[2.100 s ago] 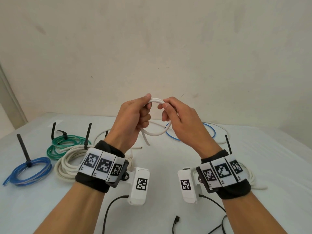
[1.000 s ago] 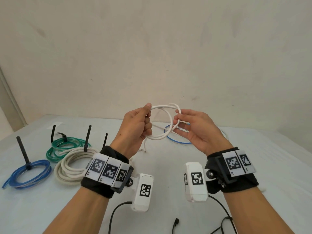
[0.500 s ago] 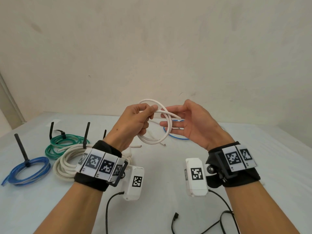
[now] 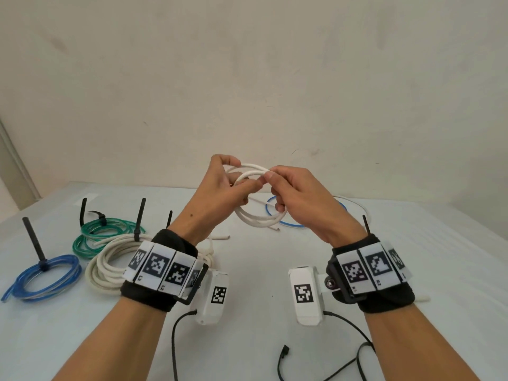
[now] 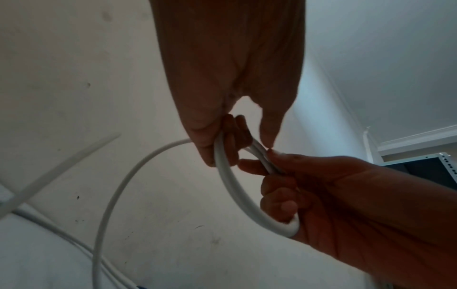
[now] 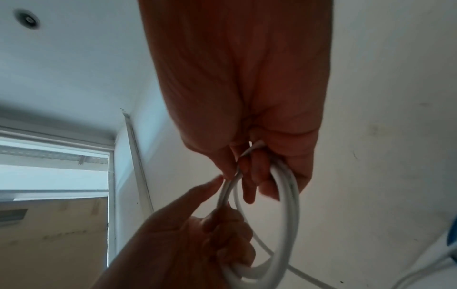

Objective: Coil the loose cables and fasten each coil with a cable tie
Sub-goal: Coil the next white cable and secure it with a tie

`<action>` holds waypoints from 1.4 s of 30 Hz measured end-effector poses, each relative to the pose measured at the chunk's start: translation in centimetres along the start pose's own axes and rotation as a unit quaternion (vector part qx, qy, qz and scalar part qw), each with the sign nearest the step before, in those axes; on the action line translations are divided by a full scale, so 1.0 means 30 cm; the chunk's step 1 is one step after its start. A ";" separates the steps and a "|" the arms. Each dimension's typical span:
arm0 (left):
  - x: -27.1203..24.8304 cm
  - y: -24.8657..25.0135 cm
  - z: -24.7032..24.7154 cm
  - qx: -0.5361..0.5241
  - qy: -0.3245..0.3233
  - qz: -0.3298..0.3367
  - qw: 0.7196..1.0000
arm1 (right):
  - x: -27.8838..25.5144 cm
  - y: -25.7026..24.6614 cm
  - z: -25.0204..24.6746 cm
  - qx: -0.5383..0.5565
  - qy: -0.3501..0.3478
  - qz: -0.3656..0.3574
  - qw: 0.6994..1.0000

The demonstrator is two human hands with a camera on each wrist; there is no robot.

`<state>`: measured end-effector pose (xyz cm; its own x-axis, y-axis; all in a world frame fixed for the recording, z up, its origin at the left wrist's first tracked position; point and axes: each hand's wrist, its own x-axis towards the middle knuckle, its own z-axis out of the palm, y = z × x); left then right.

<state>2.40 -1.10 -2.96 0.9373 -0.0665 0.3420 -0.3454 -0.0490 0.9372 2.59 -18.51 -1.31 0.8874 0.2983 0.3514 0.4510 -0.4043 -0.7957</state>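
Note:
A thin white cable (image 4: 255,220) forms a small coil of a few loops held in the air above the table. My left hand (image 4: 224,185) grips the coil's left side, thumb and fingers curled round the strands (image 5: 223,156). My right hand (image 4: 286,188) pinches the top of the coil with thumb and forefinger, its lower fingers hooked through the loops (image 6: 284,187). The cable's free end (image 4: 276,228) hangs just below the coil. A loose blue cable (image 4: 280,221) lies on the table behind the hands.
On the white table (image 4: 253,270) at the left lie tied coils: blue (image 4: 46,281), green (image 4: 104,235) and thick white rope (image 4: 107,268), each with an upright black tie. Another black tie (image 4: 365,224) stands by my right wrist. Black camera leads (image 4: 283,358) trail at the front.
My right hand turned over from palm up and closed on the top of the coil. Another loop has been added, and both hands rose slightly and came together.

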 end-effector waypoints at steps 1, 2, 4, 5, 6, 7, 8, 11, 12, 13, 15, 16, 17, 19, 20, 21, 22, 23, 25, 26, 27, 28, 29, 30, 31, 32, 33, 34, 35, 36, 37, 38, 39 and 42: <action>-0.001 0.006 -0.004 0.022 -0.004 0.021 1.000 | 0.000 -0.004 -0.007 -0.004 0.009 -0.006 1.000; 0.001 0.010 -0.011 0.066 0.006 0.050 0.997 | -0.001 -0.009 -0.015 -0.005 0.015 -0.010 1.000; 0.010 0.007 -0.029 0.197 0.054 0.107 0.973 | -0.004 -0.023 -0.030 0.006 0.013 -0.017 1.000; 0.012 0.003 -0.037 0.256 0.080 0.123 0.955 | -0.007 -0.030 -0.036 0.018 0.008 -0.022 1.000; 0.011 0.004 -0.043 0.287 0.099 0.129 0.944 | -0.009 -0.037 -0.039 0.030 0.003 -0.028 0.999; 0.011 0.004 -0.048 0.291 0.102 0.129 0.943 | -0.010 -0.042 -0.038 0.040 0.001 -0.034 0.999; 0.012 0.004 -0.050 0.274 0.089 0.131 0.949 | -0.010 -0.046 -0.034 0.047 0.005 -0.041 0.998; 0.009 0.006 -0.029 0.106 0.028 0.133 0.985 | -0.008 -0.045 -0.014 0.066 0.033 -0.053 0.996; 0.005 0.010 -0.014 0.045 0.020 0.124 0.991 | -0.008 -0.043 -0.009 0.068 0.045 -0.056 0.995; 0.002 0.010 -0.001 -0.011 0.015 0.111 0.994 | -0.007 -0.041 -0.005 0.068 0.056 -0.058 0.994; -0.002 0.010 0.026 -0.122 0.001 0.075 0.990 | -0.007 -0.039 0.001 0.068 0.074 -0.060 0.993; -0.003 0.009 0.036 -0.171 -0.003 0.055 0.984 | -0.007 -0.039 0.004 0.074 0.082 -0.060 0.992; -0.003 0.011 0.044 -0.211 -0.002 0.034 0.977 | -0.007 -0.039 0.007 0.082 0.087 -0.059 0.991; -0.005 0.020 0.052 -0.246 0.008 0.005 0.969 | -0.004 -0.036 0.014 0.106 0.091 -0.056 0.989; -0.008 0.026 0.054 -0.249 0.011 -0.005 0.968 | -0.003 -0.034 0.020 0.122 0.091 -0.054 0.987; -0.011 0.030 0.054 -0.251 0.015 -0.014 0.968 | -0.002 -0.031 0.027 0.137 0.089 -0.051 0.985; -0.013 0.032 0.052 -0.254 0.018 -0.024 0.967 | 0.000 -0.028 0.037 0.150 0.088 -0.047 0.984; -0.014 0.034 0.050 -0.258 0.025 -0.032 0.965 | 0.002 -0.024 0.045 0.163 0.084 -0.041 0.982; -0.012 0.032 0.048 -0.254 0.048 -0.038 0.965 | 0.009 -0.014 0.060 0.198 0.067 -0.024 0.978; -0.010 0.028 0.047 -0.245 0.061 -0.035 0.967 | 0.011 -0.011 0.062 0.215 0.056 -0.009 0.975; -0.009 0.022 0.047 -0.235 0.073 -0.027 0.969 | 0.013 -0.007 0.061 0.220 0.046 0.008 0.974; -0.007 0.016 0.048 -0.224 0.081 -0.018 0.971 | 0.015 -0.002 0.057 0.205 0.042 0.027 0.977; -0.006 0.012 0.049 -0.214 0.087 -0.011 0.973 | 0.016 0.004 0.052 0.169 0.043 0.050 0.983; -0.005 0.008 0.050 -0.204 0.092 -0.006 0.975 | 0.016 0.009 0.049 0.124 0.047 0.076 0.988; -0.004 0.005 0.049 -0.198 0.100 -0.004 0.975 | 0.016 0.013 0.046 0.086 0.049 0.106 0.989; -0.002 0.003 0.047 -0.197 0.110 -0.006 0.974 | 0.015 0.016 0.044 0.061 0.045 0.138 0.987; 0.000 0.001 0.043 -0.202 0.122 -0.009 0.972 | 0.011 0.017 0.042 0.047 0.031 0.169 0.984; 0.002 -0.002 0.039 -0.211 0.134 -0.012 0.968 | 0.005 0.016 0.041 0.041 0.005 0.199 0.979; 0.005 -0.004 0.036 -0.224 0.146 -0.015 0.964 | -0.003 0.011 0.039 0.044 -0.032 0.230 0.972; 0.008 -0.005 0.033 -0.242 0.157 -0.019 0.957 | -0.013 0.005 0.040 0.056 -0.076 0.261 0.961; 0.010 -0.007 0.033 -0.266 0.165 -0.026 0.949 | -0.022 0.004 0.044 0.082 -0.119 0.287 0.947; 0.012 -0.008 0.035 -0.294 0.171 -0.036 0.940 | -0.027 0.007 0.051 0.124 -0.152 0.304 0.932; 0.013 -0.007 0.038 -0.318 0.173 -0.046 0.931 | -0.027 0.012 0.059 0.179 -0.166 0.312 0.918; 0.015 -0.005 0.042 -0.321 0.165 -0.066 0.930 | -0.005 0.035 0.068 0.330 -0.082 0.315 0.886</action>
<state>2.82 -2.38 -3.04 0.9691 0.2124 0.1250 -0.2277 0.5778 0.7838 2.74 -17.22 -3.21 0.8930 0.3367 -0.2985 -0.3312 0.0427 -0.9426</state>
